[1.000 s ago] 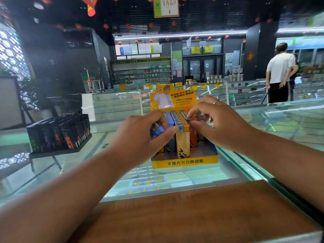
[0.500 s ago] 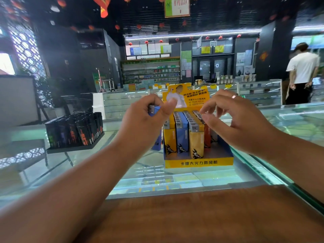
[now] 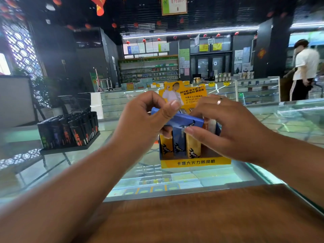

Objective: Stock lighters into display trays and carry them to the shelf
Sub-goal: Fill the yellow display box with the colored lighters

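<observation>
**Q:** What's around you?
**A:** A smooth glass bench (image 3: 105,169) with a wooden near edge. A black tray of dark lighters (image 3: 70,132) stands well apart on your left.
**Q:** And the lighter?
**A:** The blue lighter (image 3: 185,122) lies sideways above the yellow cardboard tray (image 3: 196,162). Your left grip (image 3: 145,118) and right grip (image 3: 233,130) pinch its ends.

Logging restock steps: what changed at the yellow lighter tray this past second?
The left hand lifted a blue plastic lighter out of the yellow cardboard display tray and turned it sideways; the right hand moved from the lighter tops to pinch its other end. The tray and black lighter rack stayed put.
</observation>
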Available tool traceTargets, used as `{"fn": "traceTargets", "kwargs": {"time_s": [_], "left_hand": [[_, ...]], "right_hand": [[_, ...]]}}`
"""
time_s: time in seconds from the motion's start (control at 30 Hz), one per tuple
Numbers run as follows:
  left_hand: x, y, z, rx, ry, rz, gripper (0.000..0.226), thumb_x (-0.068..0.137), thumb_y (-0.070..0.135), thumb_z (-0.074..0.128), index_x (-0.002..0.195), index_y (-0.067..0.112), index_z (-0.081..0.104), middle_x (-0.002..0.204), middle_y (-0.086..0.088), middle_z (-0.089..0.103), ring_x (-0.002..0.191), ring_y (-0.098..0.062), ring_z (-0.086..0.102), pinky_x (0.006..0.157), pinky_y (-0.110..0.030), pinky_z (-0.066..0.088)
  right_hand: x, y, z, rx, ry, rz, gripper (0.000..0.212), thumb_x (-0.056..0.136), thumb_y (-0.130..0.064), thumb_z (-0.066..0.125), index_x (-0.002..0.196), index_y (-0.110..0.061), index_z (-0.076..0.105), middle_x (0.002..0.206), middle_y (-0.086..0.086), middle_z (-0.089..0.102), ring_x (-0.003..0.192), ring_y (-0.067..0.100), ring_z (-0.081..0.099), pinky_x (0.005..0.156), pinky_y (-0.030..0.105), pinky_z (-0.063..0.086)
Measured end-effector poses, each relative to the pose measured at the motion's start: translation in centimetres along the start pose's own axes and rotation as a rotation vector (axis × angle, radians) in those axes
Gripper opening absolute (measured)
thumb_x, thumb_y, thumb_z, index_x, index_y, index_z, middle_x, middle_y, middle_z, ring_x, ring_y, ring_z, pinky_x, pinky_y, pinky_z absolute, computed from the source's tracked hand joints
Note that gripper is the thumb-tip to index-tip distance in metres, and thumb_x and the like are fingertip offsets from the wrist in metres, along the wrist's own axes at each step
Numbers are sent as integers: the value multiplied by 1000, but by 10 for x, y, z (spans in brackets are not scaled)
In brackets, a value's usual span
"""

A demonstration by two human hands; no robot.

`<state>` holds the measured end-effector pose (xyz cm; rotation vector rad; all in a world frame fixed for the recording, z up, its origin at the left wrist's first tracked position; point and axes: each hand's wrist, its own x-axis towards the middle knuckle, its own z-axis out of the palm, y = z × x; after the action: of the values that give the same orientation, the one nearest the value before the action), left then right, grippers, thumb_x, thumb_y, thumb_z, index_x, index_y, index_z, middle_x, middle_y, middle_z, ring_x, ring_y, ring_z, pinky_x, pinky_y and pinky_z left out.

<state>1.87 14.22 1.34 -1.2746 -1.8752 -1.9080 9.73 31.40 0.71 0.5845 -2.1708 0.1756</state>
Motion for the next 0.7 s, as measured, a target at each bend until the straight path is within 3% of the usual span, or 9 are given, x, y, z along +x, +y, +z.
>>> {"fn": "traceTargets", "kwargs": {"time_s": [0.13,0.3,0.5,0.6,0.7], "left_hand": [[1,-2,-1,-102,-12,-31,25,67,32,68,78,12,57,64,5,65,56,-11,65,55,-20,55],[4,-4,-5,-298,-57,-128,24,69,18,68,92,11,67,81,-6,68,67,-12,65,65,-22,56],[4,-4,-10,-139,26,-85,29,73,29,68,98,14,67,94,-14,70,81,-24,64,72,-34,60],[2,-2,-11,-28,73,-24,21,80,25,67,98,16,66,86,-3,73,74,-11,66,66,-26,58],[2,-2,-14,76,107,37,17,82,27,68,97,20,66,91,-10,72,77,-19,67,62,-24,56]], "right_hand": [[-1,6,1,57,42,92,19,91,-44,48,87,-28,58,77,-19,48,73,2,44,66,26,31],[-1,9,4,109,70,184,18,89,-47,47,85,-32,56,79,-15,47,76,3,47,67,30,33],[-5,12,12,44,-71,266,33,81,-61,50,100,-36,61,97,-21,47,96,-6,44,82,31,29],[-5,11,10,31,-85,279,27,82,-58,58,99,-36,59,101,-22,46,100,-8,42,85,30,29],[-6,9,9,26,-87,295,28,78,-56,57,100,-39,57,104,-24,45,103,-11,39,89,30,29]]}}
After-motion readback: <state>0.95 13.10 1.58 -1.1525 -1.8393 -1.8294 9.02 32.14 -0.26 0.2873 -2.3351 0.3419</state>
